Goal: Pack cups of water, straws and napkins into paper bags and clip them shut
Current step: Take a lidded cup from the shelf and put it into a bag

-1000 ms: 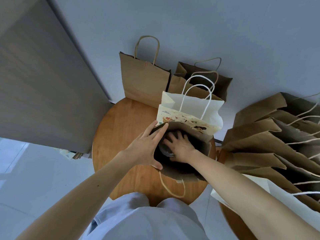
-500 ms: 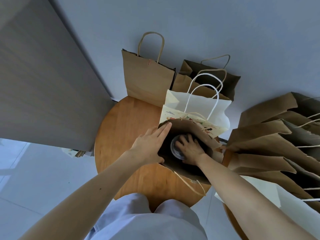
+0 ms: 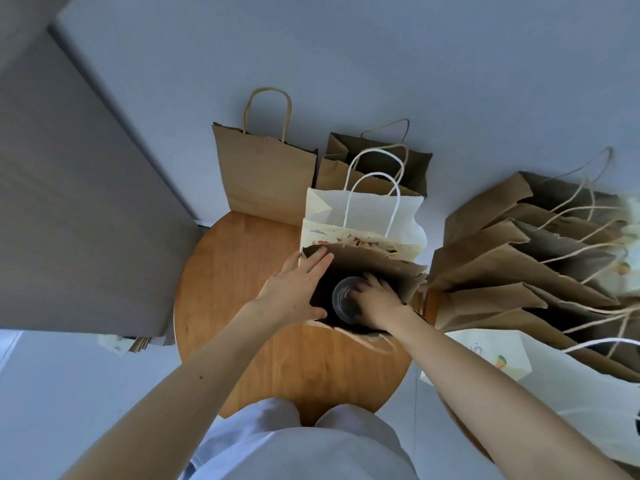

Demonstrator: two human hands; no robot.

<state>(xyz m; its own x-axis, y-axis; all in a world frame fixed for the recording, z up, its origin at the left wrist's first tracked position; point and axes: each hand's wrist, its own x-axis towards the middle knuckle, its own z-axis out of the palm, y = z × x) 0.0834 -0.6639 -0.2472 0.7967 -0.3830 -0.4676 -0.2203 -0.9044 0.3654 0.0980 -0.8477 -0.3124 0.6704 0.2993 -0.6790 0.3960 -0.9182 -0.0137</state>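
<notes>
An open brown paper bag (image 3: 377, 266) stands on the round wooden table (image 3: 242, 271). Inside it sits a clear plastic cup (image 3: 344, 301) with a lid. My right hand (image 3: 375, 301) reaches into the bag, its fingers curled over the cup's right side. With straight fingers, my left hand (image 3: 294, 292) presses flat against the bag's left rim and holds the mouth wide. The bag's depths are dark, so the cup's lower part is hidden.
Behind the open bag stands a white printed bag (image 3: 363, 220). Two brown bags (image 3: 266, 174) lean on the wall at the back. Several open brown bags (image 3: 526, 271) crowd the right. A grey cabinet (image 3: 76, 202) stands left.
My right hand has shifted to the right inside the bag and the cup's lid has come into view beside it. My left hand stays on the bag's left rim.
</notes>
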